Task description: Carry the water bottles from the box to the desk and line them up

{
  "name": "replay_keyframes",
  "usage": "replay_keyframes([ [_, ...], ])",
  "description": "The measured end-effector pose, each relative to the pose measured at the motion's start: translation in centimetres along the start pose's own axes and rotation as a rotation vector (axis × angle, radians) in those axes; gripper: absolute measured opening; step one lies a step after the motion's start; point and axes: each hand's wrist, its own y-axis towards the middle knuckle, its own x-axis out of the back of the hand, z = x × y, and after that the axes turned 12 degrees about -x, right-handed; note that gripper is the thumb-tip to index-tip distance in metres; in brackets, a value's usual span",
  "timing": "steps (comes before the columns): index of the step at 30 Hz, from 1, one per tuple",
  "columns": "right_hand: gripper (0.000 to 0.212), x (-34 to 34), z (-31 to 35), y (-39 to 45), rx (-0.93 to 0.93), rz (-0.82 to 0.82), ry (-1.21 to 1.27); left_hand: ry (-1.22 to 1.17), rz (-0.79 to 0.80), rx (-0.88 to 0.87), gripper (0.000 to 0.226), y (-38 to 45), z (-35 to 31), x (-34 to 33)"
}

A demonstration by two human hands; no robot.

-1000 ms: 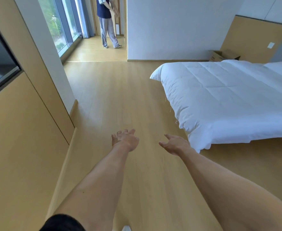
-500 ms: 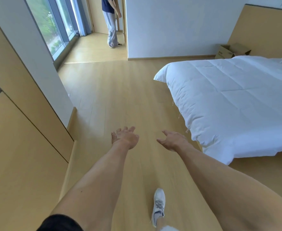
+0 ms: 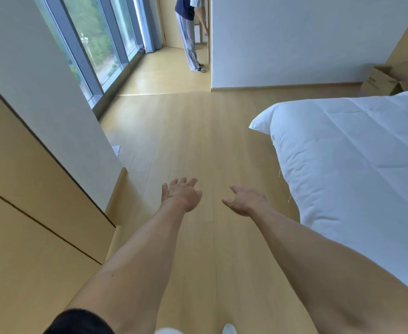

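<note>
Reaching forward over the wood floor [image 3: 198, 141], the left hand [image 3: 181, 195] and right hand [image 3: 246, 201] hang side by side with fingers loosely spread, holding nothing. Right of the right hand lies the white bed [image 3: 354, 153]. Far beyond it, the open cardboard box [image 3: 381, 80] sits against the wall; no bottles visible.

One head-worn view looks forward and down (wide-angle) over outstretched arms.
</note>
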Motion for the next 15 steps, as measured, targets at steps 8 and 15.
replay_keyframes([
  [8,0.068,3.8,1.2,10.5,-0.013,-0.003,-0.010,-0.011,0.012,-0.040,0.056,11.7,0.2,2.3],
  [15,0.067,8.5,2.7,21.5,-0.125,-0.022,0.014,-0.012,0.018,-0.148,0.056,26.0,1.8,5.5],
])
